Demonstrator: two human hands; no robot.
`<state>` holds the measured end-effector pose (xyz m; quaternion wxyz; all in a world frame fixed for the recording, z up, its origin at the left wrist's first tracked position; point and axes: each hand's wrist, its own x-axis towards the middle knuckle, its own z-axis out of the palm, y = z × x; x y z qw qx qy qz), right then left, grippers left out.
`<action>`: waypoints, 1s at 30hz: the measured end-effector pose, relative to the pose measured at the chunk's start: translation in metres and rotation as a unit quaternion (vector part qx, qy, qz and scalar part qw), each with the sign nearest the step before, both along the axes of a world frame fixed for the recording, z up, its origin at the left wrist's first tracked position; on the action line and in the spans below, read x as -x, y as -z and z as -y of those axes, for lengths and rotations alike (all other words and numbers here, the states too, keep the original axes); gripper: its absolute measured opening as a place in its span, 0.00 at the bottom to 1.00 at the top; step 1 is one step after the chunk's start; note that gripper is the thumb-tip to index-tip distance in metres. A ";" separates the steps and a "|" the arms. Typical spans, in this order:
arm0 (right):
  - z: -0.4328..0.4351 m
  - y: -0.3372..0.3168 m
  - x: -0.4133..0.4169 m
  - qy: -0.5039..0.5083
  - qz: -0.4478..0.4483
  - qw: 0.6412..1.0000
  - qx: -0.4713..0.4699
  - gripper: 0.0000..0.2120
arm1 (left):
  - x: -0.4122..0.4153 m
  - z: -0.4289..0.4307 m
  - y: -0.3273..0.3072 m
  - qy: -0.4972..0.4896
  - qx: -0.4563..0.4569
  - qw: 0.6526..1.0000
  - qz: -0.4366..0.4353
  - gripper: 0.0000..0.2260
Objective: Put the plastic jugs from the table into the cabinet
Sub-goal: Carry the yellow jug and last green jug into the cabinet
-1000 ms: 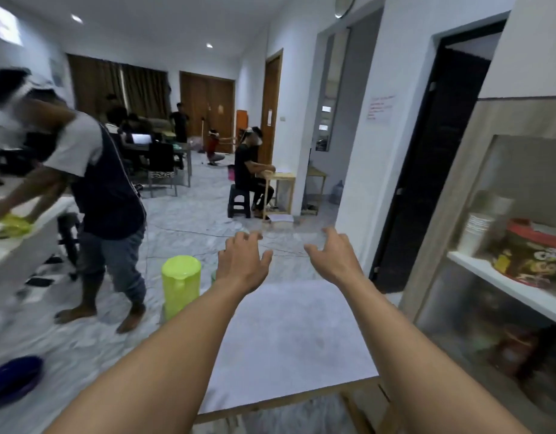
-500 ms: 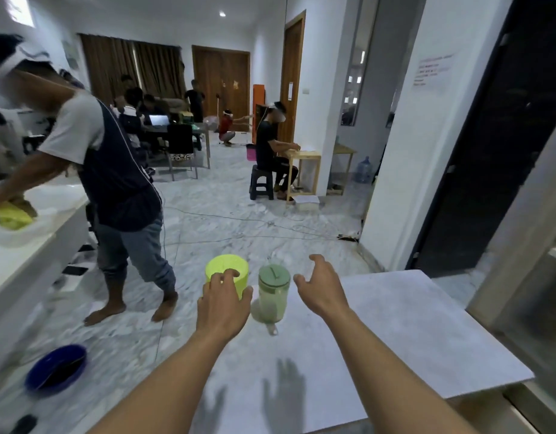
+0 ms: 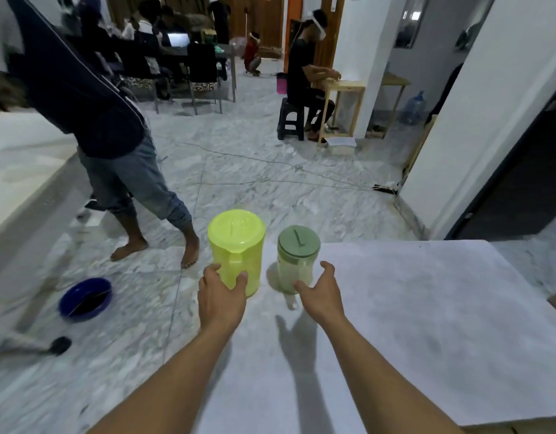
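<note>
Hands spread open, reaching both jugs.

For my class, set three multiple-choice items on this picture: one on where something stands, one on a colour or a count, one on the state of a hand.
1. Where does the yellow-green jug stand?
A. On the table's far left corner
B. On the floor
C. In the blue basin

2. How many lidded jugs are on the table?
A. One
B. Two
C. Four

3. What is the right hand doing?
A. Lifting a jug
B. Lying flat
C. Open, reaching for the pale green jug

Answers: 1 A, it stands at that corner; 2 B, two jugs stand side by side; 3 C, its fingers are spread beside that jug.
</note>
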<state>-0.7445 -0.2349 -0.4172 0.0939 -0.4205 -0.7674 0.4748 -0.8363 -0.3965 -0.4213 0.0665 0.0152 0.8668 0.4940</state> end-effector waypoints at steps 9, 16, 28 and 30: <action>-0.022 0.044 0.037 0.031 -0.013 0.997 0.071 0.19 | 0.012 -0.030 0.019 -0.039 -0.036 0.999 0.005 0.15; -0.021 0.053 0.052 0.039 -0.043 0.996 0.074 0.14 | 0.027 -0.042 0.024 -0.068 -0.039 0.996 -0.052 0.19; -0.028 0.006 0.041 0.077 -0.082 0.993 0.044 0.11 | 0.030 -0.053 -0.025 -0.043 -0.116 0.990 -0.071 0.15; -0.026 -0.009 0.035 0.091 -0.093 0.991 0.041 0.12 | 0.032 -0.055 -0.041 -0.028 -0.110 0.990 -0.088 0.15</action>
